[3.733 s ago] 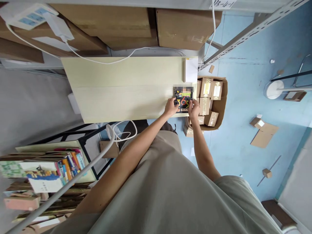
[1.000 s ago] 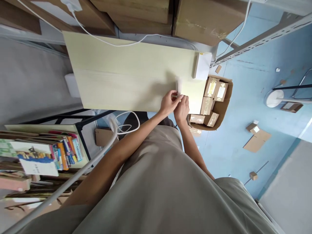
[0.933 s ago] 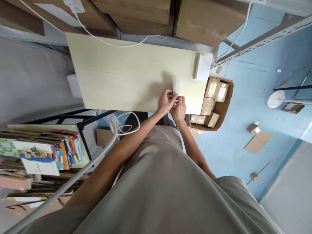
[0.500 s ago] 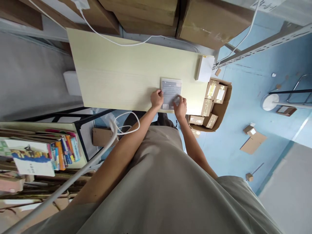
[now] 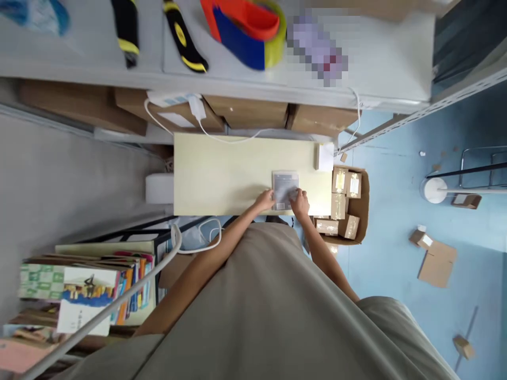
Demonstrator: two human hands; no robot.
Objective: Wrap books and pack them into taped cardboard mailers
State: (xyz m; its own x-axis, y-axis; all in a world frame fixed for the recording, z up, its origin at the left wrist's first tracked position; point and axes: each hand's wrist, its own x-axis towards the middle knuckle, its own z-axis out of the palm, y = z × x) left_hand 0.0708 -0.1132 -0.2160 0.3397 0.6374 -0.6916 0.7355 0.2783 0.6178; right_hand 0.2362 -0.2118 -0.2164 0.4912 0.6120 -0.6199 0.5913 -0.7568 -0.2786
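A flat grey rectangular packet [image 5: 285, 187], with a pale border and what looks like clear plastic over it, lies on the pale yellow tabletop [image 5: 229, 174] near its front edge. My left hand [image 5: 264, 200] is closed, thumb and fingers pinching at the packet's left edge. At the lower right corner my right hand [image 5: 300, 203] has its fingers curled onto the packet. Small print on the packet cannot be read. A white box [image 5: 325, 157] sits behind and to the right of my right hand, at the table's right end.
Above the table a grey shelf [image 5: 237, 79] carries black-and-yellow cutters [image 5: 184, 34] and rolls of tape [image 5: 241, 37]. An open carton of small boxes [image 5: 363, 206] stands right of the table. Books [image 5: 130, 287] and a grey pole [image 5: 119, 301] are at left.
The view has tipped up and widened, bringing the shelf with tools into sight. Both hands are still at the packet, my left hand slightly lower along its edge.
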